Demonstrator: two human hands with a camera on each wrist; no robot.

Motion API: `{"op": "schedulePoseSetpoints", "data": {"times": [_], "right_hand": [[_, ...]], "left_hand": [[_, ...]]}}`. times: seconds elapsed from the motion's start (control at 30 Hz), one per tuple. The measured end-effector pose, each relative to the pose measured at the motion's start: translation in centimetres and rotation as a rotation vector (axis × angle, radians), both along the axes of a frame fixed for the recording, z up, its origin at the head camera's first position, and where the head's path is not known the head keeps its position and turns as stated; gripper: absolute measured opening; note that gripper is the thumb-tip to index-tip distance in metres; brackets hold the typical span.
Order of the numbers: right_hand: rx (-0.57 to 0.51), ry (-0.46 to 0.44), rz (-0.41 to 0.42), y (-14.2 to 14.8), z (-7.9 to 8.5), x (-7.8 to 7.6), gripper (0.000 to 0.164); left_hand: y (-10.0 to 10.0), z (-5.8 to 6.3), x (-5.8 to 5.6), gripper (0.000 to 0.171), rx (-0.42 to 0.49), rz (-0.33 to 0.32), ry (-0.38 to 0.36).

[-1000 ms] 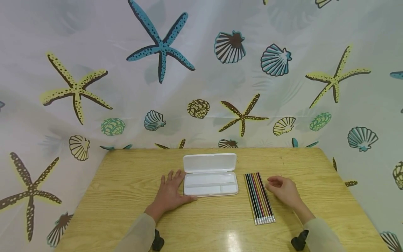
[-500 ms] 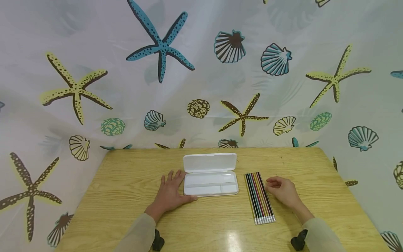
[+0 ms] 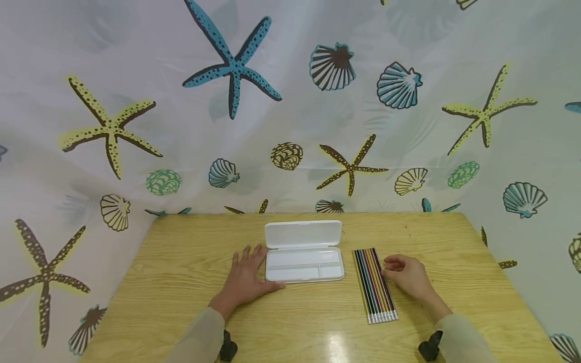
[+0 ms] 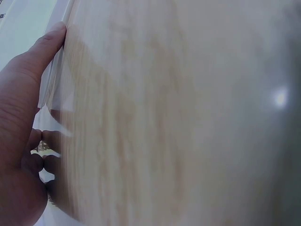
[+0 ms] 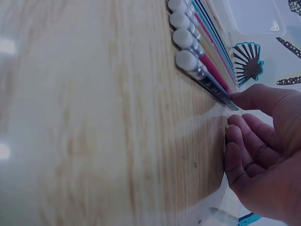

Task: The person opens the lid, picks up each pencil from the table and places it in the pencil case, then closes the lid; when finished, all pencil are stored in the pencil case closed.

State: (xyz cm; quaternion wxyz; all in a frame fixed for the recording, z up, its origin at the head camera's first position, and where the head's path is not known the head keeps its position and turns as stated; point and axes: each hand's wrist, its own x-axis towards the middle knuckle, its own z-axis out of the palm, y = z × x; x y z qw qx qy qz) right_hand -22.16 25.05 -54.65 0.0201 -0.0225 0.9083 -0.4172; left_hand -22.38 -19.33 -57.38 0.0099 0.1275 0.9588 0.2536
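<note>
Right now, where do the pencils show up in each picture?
Head: the pencils lie right of centre, low, between the white case and the right hand.
Left wrist: not in it.
Right wrist: the pencils are at the top, right of centre.
Shared landmark: the wooden table.

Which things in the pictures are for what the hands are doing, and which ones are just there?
Seem part of the job:
- open white pencil case, with the left hand at its side
- row of pencils, with the right hand beside it

Just there:
- wooden table, holding everything up
- starfish-and-shell cloth behind
- black gadgets at the wrists
</note>
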Motion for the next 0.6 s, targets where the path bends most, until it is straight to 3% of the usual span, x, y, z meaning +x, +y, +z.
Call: {"op": "schedulePoseSetpoints", "data": {"times": [0.6], "right_hand": [[0.008, 0.017, -0.055, -0.22, -0.78, -0.64, 0.027]], "left_hand": [[-0.03, -0.14, -0.14, 0.111, -0.014, 0.001, -0.001]]}}
